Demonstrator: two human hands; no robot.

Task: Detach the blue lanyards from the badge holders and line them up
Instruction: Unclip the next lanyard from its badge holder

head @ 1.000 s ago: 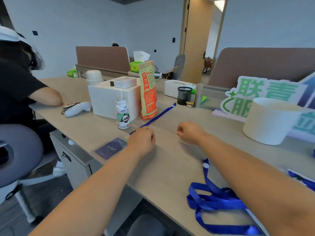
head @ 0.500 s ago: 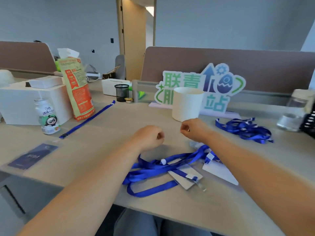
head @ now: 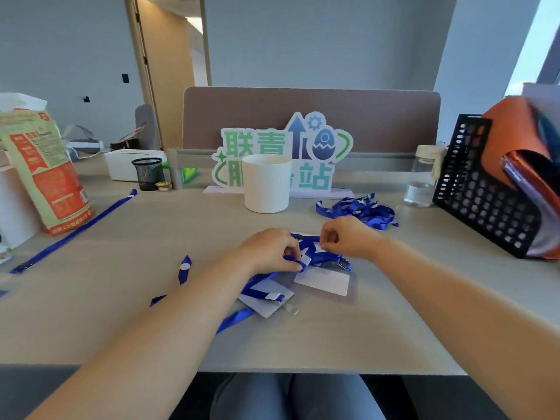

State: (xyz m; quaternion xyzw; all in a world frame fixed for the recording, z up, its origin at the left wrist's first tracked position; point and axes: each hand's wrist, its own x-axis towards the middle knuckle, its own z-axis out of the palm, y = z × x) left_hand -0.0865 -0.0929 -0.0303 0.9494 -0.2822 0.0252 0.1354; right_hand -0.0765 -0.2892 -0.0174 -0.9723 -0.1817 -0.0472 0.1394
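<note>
A tangle of blue lanyards (head: 315,256) lies in the middle of the desk, still clipped to two clear badge holders with white cards (head: 322,280) (head: 266,303). My left hand (head: 269,250) pinches a blue strap of this tangle. My right hand (head: 345,237) pinches the strap beside a small white tag, just above the right badge holder. One detached lanyard (head: 75,231) lies stretched out straight at the far left. Another bunch of blue lanyards (head: 360,212) sits behind my right hand.
A white cup (head: 266,183) and a green-and-blue sign (head: 285,147) stand behind the hands. An orange-green bag (head: 45,171) and a black mesh cup (head: 148,174) are at the left. A clear jar (head: 424,180) and a black file rack (head: 491,189) stand at the right.
The view swung right, away from the straight lanyard. Both hands, curled and holding nothing before, came down onto the central tangle and now pinch its strap.
</note>
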